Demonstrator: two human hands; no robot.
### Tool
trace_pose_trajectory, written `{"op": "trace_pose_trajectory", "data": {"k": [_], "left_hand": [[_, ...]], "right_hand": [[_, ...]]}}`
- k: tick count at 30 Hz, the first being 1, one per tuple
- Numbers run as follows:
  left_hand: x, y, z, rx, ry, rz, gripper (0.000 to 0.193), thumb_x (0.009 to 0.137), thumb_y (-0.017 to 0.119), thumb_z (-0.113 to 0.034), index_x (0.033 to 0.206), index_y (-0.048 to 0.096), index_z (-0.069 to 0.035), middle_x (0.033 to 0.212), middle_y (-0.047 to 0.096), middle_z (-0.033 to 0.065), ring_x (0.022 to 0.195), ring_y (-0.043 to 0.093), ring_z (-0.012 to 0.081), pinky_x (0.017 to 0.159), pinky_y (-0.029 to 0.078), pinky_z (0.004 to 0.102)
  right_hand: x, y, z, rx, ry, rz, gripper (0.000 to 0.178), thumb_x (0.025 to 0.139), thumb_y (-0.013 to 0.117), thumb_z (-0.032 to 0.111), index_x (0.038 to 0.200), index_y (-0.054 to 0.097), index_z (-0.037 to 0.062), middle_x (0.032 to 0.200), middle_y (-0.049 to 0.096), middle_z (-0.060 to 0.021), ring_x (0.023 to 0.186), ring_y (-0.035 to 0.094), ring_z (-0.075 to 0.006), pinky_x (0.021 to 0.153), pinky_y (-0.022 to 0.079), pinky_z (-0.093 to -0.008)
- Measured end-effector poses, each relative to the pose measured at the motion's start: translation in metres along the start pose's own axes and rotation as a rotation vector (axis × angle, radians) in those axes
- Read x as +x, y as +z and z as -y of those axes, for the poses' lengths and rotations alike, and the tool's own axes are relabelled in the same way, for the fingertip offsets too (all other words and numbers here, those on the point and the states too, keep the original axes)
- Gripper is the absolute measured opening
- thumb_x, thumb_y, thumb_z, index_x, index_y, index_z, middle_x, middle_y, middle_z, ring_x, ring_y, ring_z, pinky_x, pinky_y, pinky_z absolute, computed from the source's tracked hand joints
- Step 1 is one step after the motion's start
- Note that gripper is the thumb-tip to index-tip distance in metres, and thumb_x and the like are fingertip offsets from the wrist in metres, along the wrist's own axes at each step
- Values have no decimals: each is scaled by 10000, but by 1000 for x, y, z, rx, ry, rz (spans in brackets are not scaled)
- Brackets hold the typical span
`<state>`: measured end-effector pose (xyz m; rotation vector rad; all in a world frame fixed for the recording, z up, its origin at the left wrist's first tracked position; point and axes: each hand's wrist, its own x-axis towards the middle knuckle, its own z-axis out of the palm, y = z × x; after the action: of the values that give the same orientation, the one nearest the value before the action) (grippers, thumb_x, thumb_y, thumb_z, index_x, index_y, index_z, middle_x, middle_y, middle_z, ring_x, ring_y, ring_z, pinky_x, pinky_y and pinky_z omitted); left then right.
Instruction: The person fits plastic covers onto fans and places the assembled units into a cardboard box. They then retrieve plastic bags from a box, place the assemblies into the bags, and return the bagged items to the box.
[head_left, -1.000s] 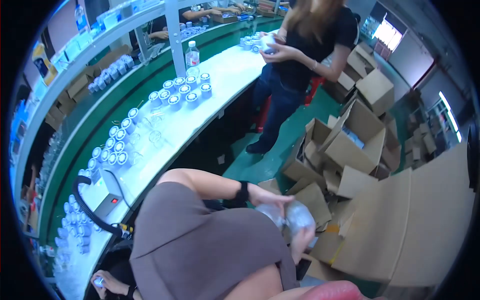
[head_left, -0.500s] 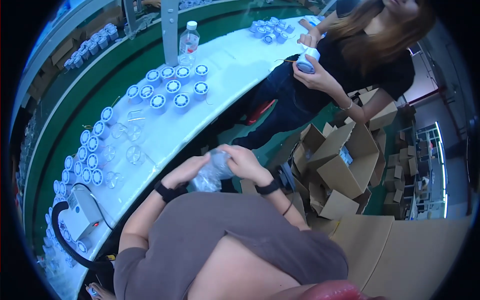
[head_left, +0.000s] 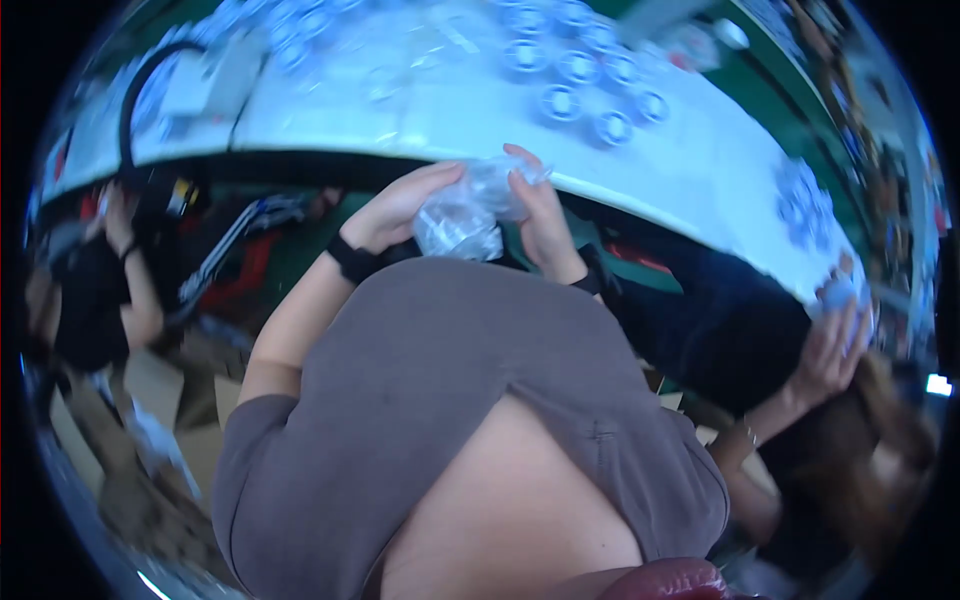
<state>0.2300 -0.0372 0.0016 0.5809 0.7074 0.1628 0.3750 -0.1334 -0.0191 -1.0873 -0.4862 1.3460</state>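
A crumpled clear plastic bag [head_left: 458,228] is held in front of my chest, just off the table's near edge. My left hand [head_left: 408,205] grips its left side, thumb on top and fingers behind it. From the right, my right hand [head_left: 546,222] closes on the bag's upper part, thumb pressed against the film. Motion blur and glossy folds hide what, if anything, is inside. Past the bag on the table stand several pale round cups with slotted, wheel-like tops [head_left: 578,68].
The white table [head_left: 340,125] curves across ahead. On its left sit a white box-shaped device [head_left: 205,85] and a black flexible hose [head_left: 130,110]. A co-worker's hand [head_left: 830,345] holds a pale cup at right; another person [head_left: 95,290] works at left. Cardboard boxes [head_left: 155,385] lie behind at left.
My view and body have turned left, so the table now runs straight ahead. The bag stays between my hands, now more spread out. The co-worker now appears at the lower right.
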Motion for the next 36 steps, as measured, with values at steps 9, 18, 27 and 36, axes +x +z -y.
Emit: {"op": "trace_pose_trajectory", "data": {"k": [9,18,27,36], "left_hand": [[18,-45,-43,-230,178,157,230,865,429,-204,1017,478,-38,903,536,17,788,526,72,691,442,214],[75,-34,-73,-170,-153,142,223,865,421,-224,967,495,-39,928,523,16,823,502,75,728,417,223],[80,-29,-78,5,-102,222,322,862,405,-322,898,540,-32,957,524,34,826,495,94,735,402,224],[59,-60,-89,-319,-106,148,371,877,336,-324,981,474,4,947,525,79,866,525,144,774,413,260]], "right_hand": [[88,29,-16,383,354,11,416,845,420,351,1103,408,24,1036,501,-115,931,512,-225,777,433,-332],[99,27,9,779,514,-119,461,843,374,418,1015,477,3,944,540,-130,842,553,-230,751,452,-326],[119,-4,14,100,526,-142,233,828,464,202,951,505,10,760,556,-68,675,541,-136,604,445,-259],[140,-7,16,-1388,-235,-183,112,771,541,82,825,541,-17,599,526,-68,467,470,-131,454,372,-245]]}}
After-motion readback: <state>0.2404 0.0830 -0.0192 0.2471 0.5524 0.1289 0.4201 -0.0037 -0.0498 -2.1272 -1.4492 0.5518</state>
